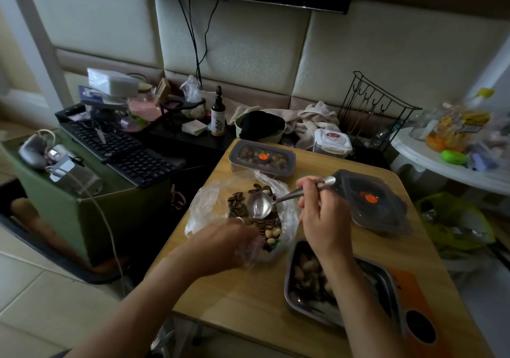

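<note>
Head view. Partly hidden: steel tray (386, 283) of nuts, crossed by the right forearm. Blurred: left hand (223, 247), fingers bunched on the near rim of the plastic bag (207, 206). Right hand (323, 219) grips a polished metal spoon (259, 206), its bowl empty, above striped seeds (238, 200) and pale peanuts (271, 233). The crinkled clear bag sits mid-counter (248, 288) on light wood grain. Lidded grey container (262, 159) behind, loose lid (386, 203) to the right. Padded wall panels; black keyboard (116, 142) to the left.

Your right hand (321, 214) grips a metal spoon (260, 204) over the seeds and nuts in a clear plastic bag (209, 206) mid-counter (248, 294). Your left hand (226, 244) pinches the bag's near edge; a steel tray (386, 280) sits at the counter's near right corner.
</note>
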Action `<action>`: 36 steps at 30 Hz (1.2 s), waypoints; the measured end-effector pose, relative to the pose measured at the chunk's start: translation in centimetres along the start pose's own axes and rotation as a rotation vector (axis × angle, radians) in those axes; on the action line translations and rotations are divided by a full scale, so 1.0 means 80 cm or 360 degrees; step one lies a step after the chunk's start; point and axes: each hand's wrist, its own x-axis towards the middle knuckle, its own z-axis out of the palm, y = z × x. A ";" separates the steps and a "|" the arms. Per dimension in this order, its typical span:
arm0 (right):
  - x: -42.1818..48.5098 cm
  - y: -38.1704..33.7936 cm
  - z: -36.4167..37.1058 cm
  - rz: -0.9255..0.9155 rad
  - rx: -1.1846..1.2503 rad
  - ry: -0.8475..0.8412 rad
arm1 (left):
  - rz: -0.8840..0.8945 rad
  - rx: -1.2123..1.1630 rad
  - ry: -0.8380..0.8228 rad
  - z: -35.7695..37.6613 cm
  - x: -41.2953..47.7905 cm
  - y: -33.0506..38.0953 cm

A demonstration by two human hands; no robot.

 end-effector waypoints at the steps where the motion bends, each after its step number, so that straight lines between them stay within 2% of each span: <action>1: 0.001 -0.001 -0.001 -0.0043 -0.0004 -0.0002 | -0.0008 -0.0005 0.0094 -0.001 0.001 -0.002; 8: 0.001 -0.020 -0.004 -0.0257 -0.0042 -0.0024 | -0.0088 -0.0170 0.0689 -0.013 0.007 -0.006; 12: 0.000 -0.021 -0.004 -0.0259 -0.0015 -0.0027 | -0.0133 -0.0239 0.0816 -0.013 0.011 -0.012; 15: -0.001 -0.017 -0.005 -0.0203 0.0020 -0.0026 | -0.0115 -0.0269 0.0651 -0.013 0.009 -0.009; 19: -0.001 -0.011 -0.007 -0.0115 0.0058 -0.0029 | -0.0315 -0.0156 0.0158 -0.001 0.004 -0.013; 21: -0.001 -0.012 -0.007 -0.0079 0.0081 -0.0035 | -0.0398 -0.0089 0.0032 0.006 0.003 -0.017; 30: -0.002 -0.016 -0.004 0.0100 0.0179 -0.0045 | -0.0387 -0.0051 0.0107 0.016 0.010 -0.014; 36: -0.001 -0.018 -0.008 0.0546 0.0244 0.0085 | -0.0431 -0.0196 0.0207 0.017 0.013 -0.019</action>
